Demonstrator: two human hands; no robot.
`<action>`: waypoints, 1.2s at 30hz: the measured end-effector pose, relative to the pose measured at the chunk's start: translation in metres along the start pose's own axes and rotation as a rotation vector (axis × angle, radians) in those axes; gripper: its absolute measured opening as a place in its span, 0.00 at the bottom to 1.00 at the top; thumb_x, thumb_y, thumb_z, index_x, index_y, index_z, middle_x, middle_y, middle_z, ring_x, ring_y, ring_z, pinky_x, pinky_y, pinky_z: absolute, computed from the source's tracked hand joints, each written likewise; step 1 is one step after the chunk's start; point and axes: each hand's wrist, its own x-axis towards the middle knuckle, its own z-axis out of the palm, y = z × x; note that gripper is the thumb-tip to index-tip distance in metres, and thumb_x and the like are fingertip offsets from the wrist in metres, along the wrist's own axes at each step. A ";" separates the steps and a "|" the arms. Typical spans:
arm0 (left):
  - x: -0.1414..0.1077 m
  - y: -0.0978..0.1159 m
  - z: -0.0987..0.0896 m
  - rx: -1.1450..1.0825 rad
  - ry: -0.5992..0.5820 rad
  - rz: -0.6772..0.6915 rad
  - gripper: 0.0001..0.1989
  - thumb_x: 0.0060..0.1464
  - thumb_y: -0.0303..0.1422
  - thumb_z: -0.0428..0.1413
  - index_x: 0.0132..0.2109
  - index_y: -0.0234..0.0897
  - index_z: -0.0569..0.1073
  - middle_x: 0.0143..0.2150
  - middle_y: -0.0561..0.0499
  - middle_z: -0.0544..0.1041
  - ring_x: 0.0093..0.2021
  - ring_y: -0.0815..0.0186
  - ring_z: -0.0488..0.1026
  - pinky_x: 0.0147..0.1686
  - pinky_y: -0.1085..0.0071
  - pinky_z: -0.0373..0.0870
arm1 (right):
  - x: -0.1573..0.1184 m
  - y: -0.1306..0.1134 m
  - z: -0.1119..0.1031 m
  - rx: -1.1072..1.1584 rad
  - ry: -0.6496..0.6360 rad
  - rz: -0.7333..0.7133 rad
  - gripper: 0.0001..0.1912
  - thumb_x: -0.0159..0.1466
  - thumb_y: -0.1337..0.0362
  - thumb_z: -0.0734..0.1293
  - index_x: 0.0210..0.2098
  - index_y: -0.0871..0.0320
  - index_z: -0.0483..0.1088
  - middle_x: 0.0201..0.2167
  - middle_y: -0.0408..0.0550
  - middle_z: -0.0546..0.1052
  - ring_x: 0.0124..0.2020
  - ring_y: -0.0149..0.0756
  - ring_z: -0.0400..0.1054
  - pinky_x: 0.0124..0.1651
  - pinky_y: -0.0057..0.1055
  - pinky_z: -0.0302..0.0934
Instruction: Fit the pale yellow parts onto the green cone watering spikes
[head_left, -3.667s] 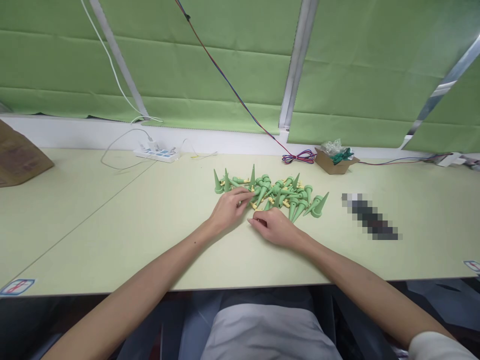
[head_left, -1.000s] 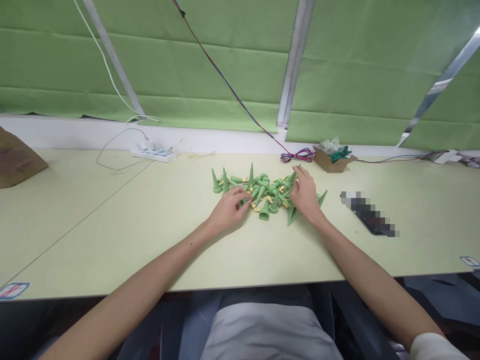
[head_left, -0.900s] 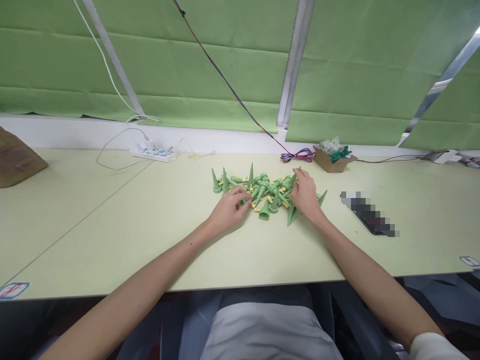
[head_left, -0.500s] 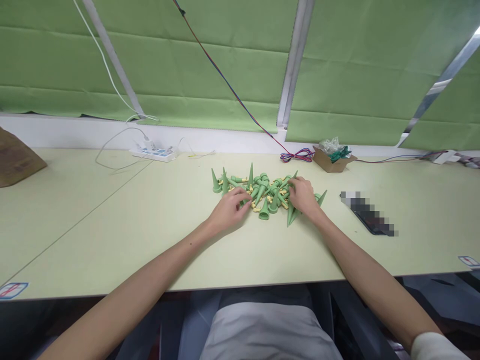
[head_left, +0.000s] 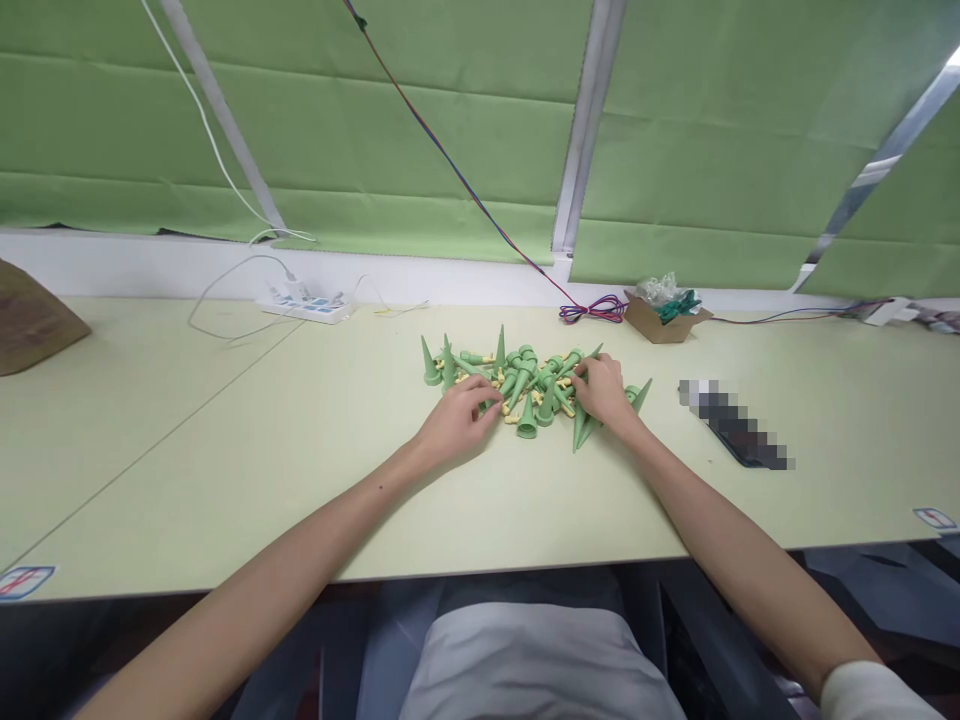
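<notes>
A pile of green cones with small yellow parts (head_left: 527, 385) lies on the pale table (head_left: 420, 520). Several cones stand upright, such as one at the pile's left end (head_left: 430, 363); others lie on their sides. My left hand (head_left: 457, 418) rests at the pile's lower left edge, its fingers curved and a little apart, with nothing visible between them. My right hand (head_left: 604, 392) is at the right part of the pile, fingers bent down among the cones; its fingertips are partly hidden, and whether they grip a piece is unclear.
At the back right stands a small cardboard box (head_left: 660, 325) with plastic and green material. Beside it lies a coiled cable (head_left: 592, 310). A dark phone-like object (head_left: 739, 428) is on the right, a power strip (head_left: 311, 307) at the back left, a brown object (head_left: 37, 320) far left.
The fingers of my right hand have shifted slightly over the cones. My left hand stays in nearly the same place. The view has moved very slightly.
</notes>
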 end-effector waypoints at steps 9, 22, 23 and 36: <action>0.000 0.000 0.000 -0.005 0.002 0.007 0.12 0.62 0.35 0.51 0.40 0.36 0.78 0.44 0.47 0.75 0.25 0.71 0.66 0.28 0.69 0.67 | -0.003 0.001 0.003 0.098 0.160 -0.073 0.08 0.64 0.65 0.61 0.40 0.61 0.70 0.47 0.62 0.66 0.51 0.52 0.59 0.52 0.47 0.58; 0.000 -0.001 0.000 -0.013 0.014 0.025 0.12 0.62 0.35 0.51 0.40 0.36 0.78 0.44 0.46 0.75 0.27 0.69 0.68 0.28 0.68 0.67 | -0.008 -0.012 -0.016 0.156 0.442 -0.251 0.09 0.69 0.64 0.56 0.42 0.60 0.64 0.51 0.64 0.61 0.56 0.52 0.55 0.56 0.53 0.54; 0.000 -0.001 0.000 -0.013 0.015 0.023 0.12 0.62 0.35 0.51 0.40 0.36 0.78 0.44 0.46 0.75 0.28 0.69 0.68 0.28 0.68 0.67 | -0.009 -0.015 -0.019 0.159 0.470 -0.255 0.09 0.70 0.64 0.55 0.42 0.60 0.64 0.51 0.64 0.61 0.56 0.52 0.55 0.56 0.53 0.54; 0.002 0.009 -0.005 -0.083 0.185 -0.023 0.18 0.66 0.42 0.46 0.48 0.36 0.76 0.44 0.46 0.79 0.34 0.65 0.72 0.34 0.69 0.68 | -0.033 -0.056 -0.031 0.561 0.499 -0.442 0.06 0.70 0.62 0.58 0.40 0.55 0.65 0.39 0.53 0.70 0.42 0.40 0.67 0.44 0.40 0.66</action>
